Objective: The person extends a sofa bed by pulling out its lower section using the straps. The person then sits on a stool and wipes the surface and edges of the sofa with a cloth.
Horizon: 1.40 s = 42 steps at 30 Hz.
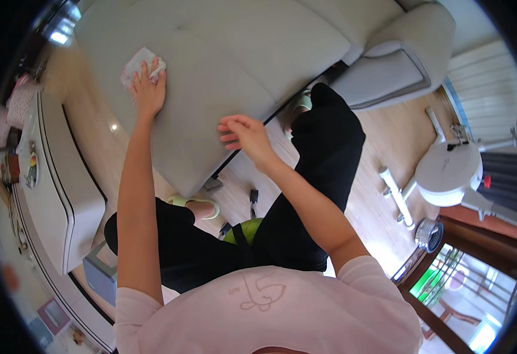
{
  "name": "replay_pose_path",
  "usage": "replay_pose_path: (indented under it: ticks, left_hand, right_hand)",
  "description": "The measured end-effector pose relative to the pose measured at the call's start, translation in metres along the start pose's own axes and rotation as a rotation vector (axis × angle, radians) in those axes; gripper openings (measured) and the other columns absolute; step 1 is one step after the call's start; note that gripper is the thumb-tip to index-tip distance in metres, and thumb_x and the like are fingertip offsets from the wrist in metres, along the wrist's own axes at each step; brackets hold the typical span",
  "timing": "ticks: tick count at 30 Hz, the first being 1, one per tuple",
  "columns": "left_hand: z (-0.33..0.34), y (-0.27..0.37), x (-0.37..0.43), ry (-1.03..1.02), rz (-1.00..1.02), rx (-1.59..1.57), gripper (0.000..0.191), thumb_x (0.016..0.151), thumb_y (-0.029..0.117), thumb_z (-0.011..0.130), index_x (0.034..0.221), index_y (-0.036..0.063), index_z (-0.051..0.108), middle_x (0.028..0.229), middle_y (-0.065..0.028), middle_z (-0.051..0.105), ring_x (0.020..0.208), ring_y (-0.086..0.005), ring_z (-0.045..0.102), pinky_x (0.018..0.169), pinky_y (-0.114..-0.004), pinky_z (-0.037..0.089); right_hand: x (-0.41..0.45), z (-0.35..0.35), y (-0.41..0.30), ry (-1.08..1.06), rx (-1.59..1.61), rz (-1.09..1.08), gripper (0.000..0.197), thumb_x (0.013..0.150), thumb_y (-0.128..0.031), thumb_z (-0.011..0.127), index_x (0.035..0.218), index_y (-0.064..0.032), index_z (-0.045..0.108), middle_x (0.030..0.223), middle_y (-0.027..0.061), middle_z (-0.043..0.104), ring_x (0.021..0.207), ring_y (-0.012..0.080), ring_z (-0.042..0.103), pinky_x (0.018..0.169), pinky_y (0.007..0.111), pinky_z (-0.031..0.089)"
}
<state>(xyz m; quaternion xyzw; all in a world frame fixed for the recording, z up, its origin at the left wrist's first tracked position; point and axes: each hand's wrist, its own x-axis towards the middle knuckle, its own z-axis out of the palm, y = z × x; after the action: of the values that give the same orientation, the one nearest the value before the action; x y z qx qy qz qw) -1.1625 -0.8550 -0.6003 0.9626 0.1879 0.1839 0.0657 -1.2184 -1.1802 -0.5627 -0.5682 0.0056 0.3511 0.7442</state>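
Observation:
My left hand [148, 90] presses a white cloth with pinkish edges [135, 63] onto the seat of a light grey upholstered sofa [223, 66]. Some of the cloth is bunched around the fingertips. Over the sofa's near edge is my right hand [247, 135], holding nothing, with its fingers loosely curled and a little apart. Whether it touches the upholstery, I cannot tell. The sofa seat comes to a corner close to my left foot, and a dark strip runs along its lower edge.
I sit on a green stool [248, 231] with a castor [253, 196]. To the left stands a long white cabinet [59, 194], with a grey box [101, 270] beside it. A white exercise bike [449, 172] and a sofa armrest [382, 75] are at right.

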Motion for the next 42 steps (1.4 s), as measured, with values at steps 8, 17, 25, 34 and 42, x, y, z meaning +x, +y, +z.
replay_pose_path:
  ticks: [8, 17, 25, 34, 42]
  left_hand:
    - [-0.044, 0.069, -0.138, -0.056, 0.316, -0.041, 0.052, 0.101, 0.044, 0.039, 0.152, 0.034, 0.036, 0.161, -0.0056, 0.026, 0.147, -0.0385, 0.021, 0.117, -0.057, 0.011]
    - [-0.097, 0.089, -0.29, -0.139, 0.544, -0.129, 0.047, 0.102, 0.042, 0.04, 0.147, 0.0282, 0.047, 0.159, -0.006, 0.031, 0.146, -0.0368, 0.023, 0.119, -0.052, 0.008]
    - [-0.18, 0.071, -0.336, -0.984, -0.484, -1.865, 0.055, 0.107, 0.043, 0.026, 0.146, 0.0071, 0.042, 0.143, -0.0097, 0.051, 0.128, -0.0264, 0.051, 0.107, -0.042, 0.042]
    - [-0.226, 0.036, -0.355, -1.251, -0.594, -2.051, 0.054, 0.106, 0.038, 0.034, 0.146, 0.0014, 0.039, 0.145, -0.0171, 0.048, 0.132, -0.0315, 0.048, 0.111, -0.043, 0.037]
    - [-0.182, 0.0, -0.364, -0.685, -0.414, -1.282, 0.051, 0.094, 0.043, 0.061, 0.128, 0.0057, 0.054, 0.124, -0.0093, 0.061, 0.111, -0.0208, 0.059, 0.096, -0.035, 0.043]
  right_hand:
    - [-0.038, 0.018, 0.047, 0.115, 0.142, -0.097, 0.028, 0.097, -0.023, 0.051, 0.109, -0.0021, 0.065, 0.1, 0.0055, 0.067, 0.082, 0.0131, 0.063, 0.067, 0.028, 0.053]
    - [-0.081, 0.029, 0.123, 0.16, 0.27, -0.188, 0.036, 0.09, -0.019, 0.058, 0.121, -0.0002, 0.059, 0.096, 0.0062, 0.065, 0.086, 0.0178, 0.064, 0.075, 0.031, 0.056]
    - [-0.153, 0.037, 0.18, 0.067, 0.475, -0.03, 0.061, 0.091, -0.048, 0.056, 0.137, -0.0074, 0.052, 0.127, 0.0102, 0.058, 0.106, 0.0233, 0.058, 0.093, 0.039, 0.048]
    - [-0.219, 0.078, 0.176, -0.177, 0.694, -0.023, 0.07, 0.086, -0.052, 0.069, 0.132, -0.0013, 0.054, 0.13, 0.0147, 0.059, 0.12, 0.0291, 0.057, 0.104, 0.041, 0.044]
    - [-0.261, 0.113, 0.143, 0.285, 0.515, -0.141, 0.048, 0.091, -0.037, 0.069, 0.118, 0.0009, 0.06, 0.117, 0.0153, 0.063, 0.102, 0.0248, 0.064, 0.083, 0.036, 0.054]
